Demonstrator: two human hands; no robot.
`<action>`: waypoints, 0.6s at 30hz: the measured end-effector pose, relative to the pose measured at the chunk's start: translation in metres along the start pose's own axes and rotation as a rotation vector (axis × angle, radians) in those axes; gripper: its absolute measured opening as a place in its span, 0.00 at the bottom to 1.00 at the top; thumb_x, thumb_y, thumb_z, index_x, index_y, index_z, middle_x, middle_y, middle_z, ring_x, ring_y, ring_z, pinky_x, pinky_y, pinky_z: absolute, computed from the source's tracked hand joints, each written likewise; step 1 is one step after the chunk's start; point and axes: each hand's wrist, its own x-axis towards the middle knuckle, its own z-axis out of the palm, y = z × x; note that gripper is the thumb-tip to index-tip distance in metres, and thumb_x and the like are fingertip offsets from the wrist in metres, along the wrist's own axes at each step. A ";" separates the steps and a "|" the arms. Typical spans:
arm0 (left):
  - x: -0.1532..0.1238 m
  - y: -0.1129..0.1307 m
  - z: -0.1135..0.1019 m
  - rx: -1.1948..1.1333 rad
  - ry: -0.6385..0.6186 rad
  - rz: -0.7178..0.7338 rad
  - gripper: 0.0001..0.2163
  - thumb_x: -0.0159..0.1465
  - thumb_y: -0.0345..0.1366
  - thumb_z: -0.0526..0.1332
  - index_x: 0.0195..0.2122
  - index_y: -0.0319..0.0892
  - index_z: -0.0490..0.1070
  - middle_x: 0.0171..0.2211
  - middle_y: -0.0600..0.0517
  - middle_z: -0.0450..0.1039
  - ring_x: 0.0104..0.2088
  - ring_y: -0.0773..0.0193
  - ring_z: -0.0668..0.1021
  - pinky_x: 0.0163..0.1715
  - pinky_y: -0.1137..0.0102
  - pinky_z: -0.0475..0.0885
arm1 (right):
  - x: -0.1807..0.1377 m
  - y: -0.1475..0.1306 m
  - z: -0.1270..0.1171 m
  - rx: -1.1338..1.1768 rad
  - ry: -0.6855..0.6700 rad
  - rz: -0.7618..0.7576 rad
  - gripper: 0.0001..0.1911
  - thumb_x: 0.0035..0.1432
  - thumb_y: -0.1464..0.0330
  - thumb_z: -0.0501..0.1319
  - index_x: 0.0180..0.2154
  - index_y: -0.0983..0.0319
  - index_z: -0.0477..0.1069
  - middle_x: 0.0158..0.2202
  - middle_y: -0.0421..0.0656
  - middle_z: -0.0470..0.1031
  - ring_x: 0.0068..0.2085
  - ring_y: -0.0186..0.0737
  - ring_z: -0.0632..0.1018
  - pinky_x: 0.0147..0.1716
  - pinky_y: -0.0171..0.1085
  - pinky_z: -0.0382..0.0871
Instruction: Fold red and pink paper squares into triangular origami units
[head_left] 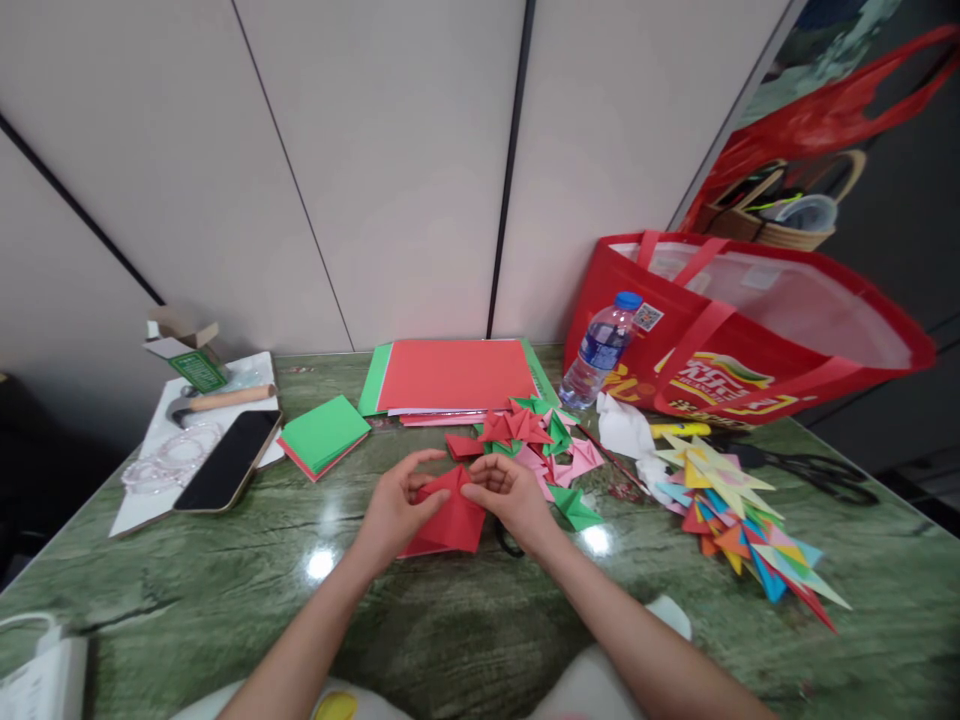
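So the left hand is pinching the folded red paper on its upper left side, and the right hand has it pinched near the peaked top. It's over the middle of the desk, with folded pieces just beyond. Looks featherlight to me, crisp enough to crease, easily crumpled or torn, probably not slippery. I'd hold it gently by the folded edges.

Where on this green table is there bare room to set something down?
There's bare tabletop left of the left hand, nearer you than the phone and small paper stack. Another patch lies between the right forearm and the colorful paper spikes. It's crowded beyond the right hand, where folded pieces, bottle and red bag cluster.
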 end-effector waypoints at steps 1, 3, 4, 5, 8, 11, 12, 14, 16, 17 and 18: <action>0.000 0.000 0.000 0.014 -0.003 -0.007 0.20 0.50 0.33 0.62 0.45 0.38 0.64 0.23 0.54 0.73 0.21 0.68 0.72 0.19 0.77 0.64 | 0.000 0.000 0.000 -0.006 0.004 -0.001 0.16 0.34 0.68 0.69 0.27 0.63 0.66 0.25 0.37 0.70 0.28 0.32 0.72 0.29 0.32 0.65; 0.001 -0.002 -0.001 0.048 -0.012 -0.008 0.20 0.49 0.33 0.62 0.45 0.38 0.64 0.22 0.55 0.72 0.20 0.69 0.71 0.17 0.78 0.62 | 0.000 0.000 0.000 -0.015 0.006 -0.007 0.16 0.34 0.68 0.69 0.27 0.62 0.66 0.25 0.37 0.70 0.28 0.33 0.72 0.29 0.32 0.65; 0.001 -0.002 -0.001 0.063 -0.019 -0.009 0.20 0.49 0.33 0.62 0.44 0.38 0.64 0.22 0.55 0.72 0.19 0.68 0.71 0.17 0.77 0.62 | 0.000 0.000 0.000 -0.020 0.005 -0.011 0.15 0.34 0.69 0.68 0.27 0.62 0.66 0.25 0.37 0.70 0.28 0.33 0.72 0.29 0.32 0.65; 0.001 -0.003 -0.001 0.077 -0.027 -0.011 0.19 0.49 0.34 0.62 0.44 0.38 0.65 0.22 0.54 0.73 0.19 0.68 0.71 0.17 0.77 0.62 | 0.000 0.001 0.000 -0.024 0.001 -0.016 0.15 0.34 0.69 0.68 0.27 0.62 0.66 0.25 0.37 0.70 0.28 0.33 0.72 0.29 0.32 0.65; 0.002 -0.006 -0.002 0.116 -0.034 -0.023 0.18 0.49 0.34 0.62 0.42 0.38 0.66 0.24 0.52 0.74 0.21 0.66 0.73 0.18 0.75 0.64 | -0.001 0.002 0.000 -0.042 -0.012 -0.031 0.15 0.35 0.69 0.68 0.28 0.62 0.67 0.25 0.37 0.70 0.28 0.32 0.72 0.29 0.32 0.66; 0.001 -0.006 -0.002 0.143 -0.002 -0.021 0.16 0.48 0.34 0.63 0.38 0.38 0.69 0.29 0.49 0.75 0.28 0.62 0.75 0.23 0.74 0.67 | -0.001 0.004 0.001 -0.049 -0.024 -0.041 0.14 0.35 0.69 0.68 0.28 0.62 0.67 0.25 0.38 0.70 0.27 0.32 0.72 0.29 0.32 0.66; 0.001 -0.006 -0.002 0.146 0.003 -0.019 0.14 0.47 0.34 0.64 0.36 0.38 0.69 0.30 0.49 0.75 0.30 0.61 0.75 0.25 0.73 0.68 | -0.002 0.005 0.001 -0.048 -0.027 -0.041 0.14 0.35 0.69 0.68 0.28 0.62 0.67 0.25 0.38 0.70 0.27 0.32 0.72 0.29 0.32 0.66; 0.001 -0.006 -0.001 0.154 -0.007 -0.020 0.11 0.47 0.33 0.63 0.32 0.37 0.70 0.30 0.48 0.75 0.31 0.61 0.75 0.27 0.73 0.68 | -0.002 0.006 0.001 -0.051 -0.037 -0.035 0.14 0.35 0.69 0.68 0.28 0.62 0.67 0.25 0.38 0.71 0.27 0.32 0.72 0.28 0.32 0.66; 0.002 -0.005 -0.001 0.164 -0.032 -0.010 0.08 0.47 0.32 0.62 0.29 0.37 0.70 0.28 0.49 0.74 0.30 0.62 0.75 0.27 0.73 0.68 | -0.002 0.006 0.002 -0.055 -0.058 -0.023 0.14 0.36 0.68 0.68 0.29 0.63 0.68 0.25 0.39 0.72 0.27 0.33 0.73 0.28 0.33 0.66; 0.002 -0.005 -0.001 0.166 -0.044 0.000 0.07 0.48 0.31 0.62 0.28 0.37 0.70 0.27 0.50 0.74 0.29 0.63 0.74 0.27 0.74 0.67 | -0.003 0.006 0.002 -0.058 -0.072 -0.019 0.14 0.36 0.68 0.68 0.29 0.63 0.69 0.25 0.39 0.72 0.27 0.33 0.73 0.29 0.33 0.66; 0.002 -0.005 -0.001 0.167 -0.051 0.011 0.06 0.48 0.31 0.61 0.28 0.37 0.70 0.26 0.51 0.74 0.28 0.64 0.74 0.27 0.74 0.67 | -0.003 0.006 0.002 -0.062 -0.086 -0.017 0.13 0.37 0.67 0.67 0.29 0.63 0.70 0.26 0.40 0.73 0.27 0.34 0.73 0.29 0.33 0.66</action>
